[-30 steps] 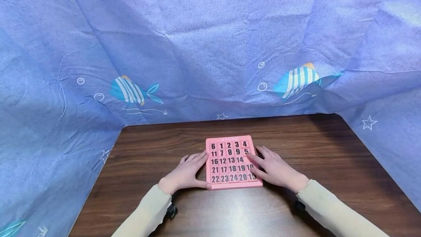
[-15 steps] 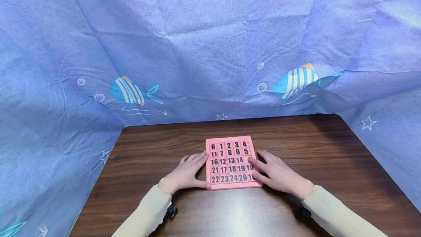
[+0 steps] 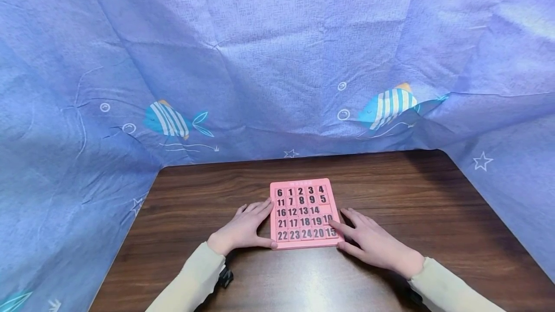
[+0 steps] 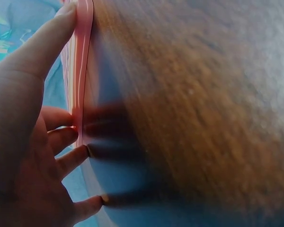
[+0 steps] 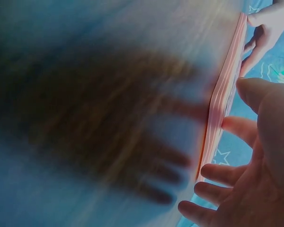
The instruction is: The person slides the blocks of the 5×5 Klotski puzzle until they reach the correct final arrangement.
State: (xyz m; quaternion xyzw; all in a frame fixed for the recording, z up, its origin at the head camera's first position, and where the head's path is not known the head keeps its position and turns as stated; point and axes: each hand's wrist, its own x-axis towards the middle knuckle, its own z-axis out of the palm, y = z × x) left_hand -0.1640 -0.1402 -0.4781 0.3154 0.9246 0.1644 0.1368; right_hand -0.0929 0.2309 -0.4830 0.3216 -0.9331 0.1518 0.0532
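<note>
A pink sliding number puzzle point(image 3: 303, 245) lies flat on the table, with black-numbered tiles in rows. One gap shows at the right end of its third row, beside tile 14. My left hand point(image 3: 244, 227) rests at the puzzle's left side, fingers spread along the edge and thumb at the near corner. From the right, my right hand point(image 3: 375, 242) reaches over the frame, its index fingertip on or by tile 10 point(image 3: 327, 218), just below the gap. The right thumb lies near the lower right corner, by tile 15 point(image 3: 331, 232).
The dark wood-grain table point(image 3: 208, 182) extends around the puzzle on all sides. A blue cloth point(image 3: 269, 61) with printed fish hangs behind it and along both sides.
My right hand has drawn back toward the near right, its index fingertip going from tile 5 down past the gap to tile 10. Tile 10 sits slightly higher. The left hand stays put.
</note>
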